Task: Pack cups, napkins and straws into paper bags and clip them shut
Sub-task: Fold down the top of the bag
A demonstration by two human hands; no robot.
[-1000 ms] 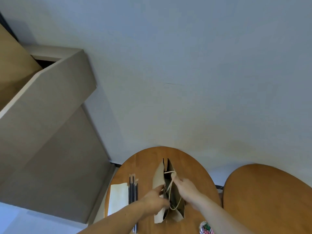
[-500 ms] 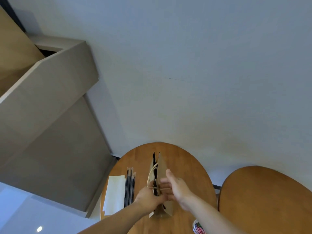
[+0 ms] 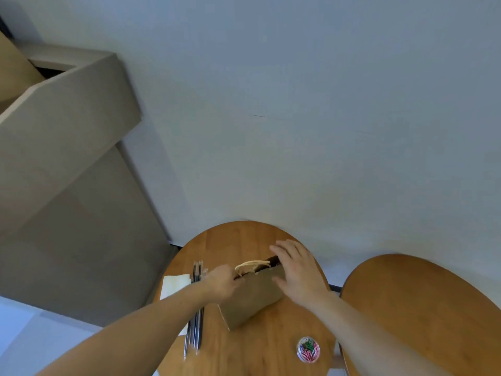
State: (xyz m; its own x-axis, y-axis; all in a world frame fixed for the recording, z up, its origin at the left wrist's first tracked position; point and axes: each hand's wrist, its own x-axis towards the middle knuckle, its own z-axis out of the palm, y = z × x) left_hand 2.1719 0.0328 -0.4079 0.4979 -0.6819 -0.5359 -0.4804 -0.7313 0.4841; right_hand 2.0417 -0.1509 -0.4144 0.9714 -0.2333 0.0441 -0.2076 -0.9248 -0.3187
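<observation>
**One paper bag, two hands at its mouth**

One brown paper bag on a round wooden table, tilted, mouth toward the far edge. Left hand closed around the near-left corner of the bag's top edge, fingers pinched on the paper right beside the cream rope handles; two loops visible there, bunched together. Right hand spread flat, fingers extended and apart, pressing on the right end of the bag's top, gripping nothing. Dark opening just visible between the two hands.

Left of the left-hand fingers: one stack of white napkins, and touching its right edge a bundle of dark wrapped straws, about three, exact count unclear. Nearer than the right wrist: one clear round tub of coloured paper clips. A second wooden table off to the right. Cups not seen.
</observation>
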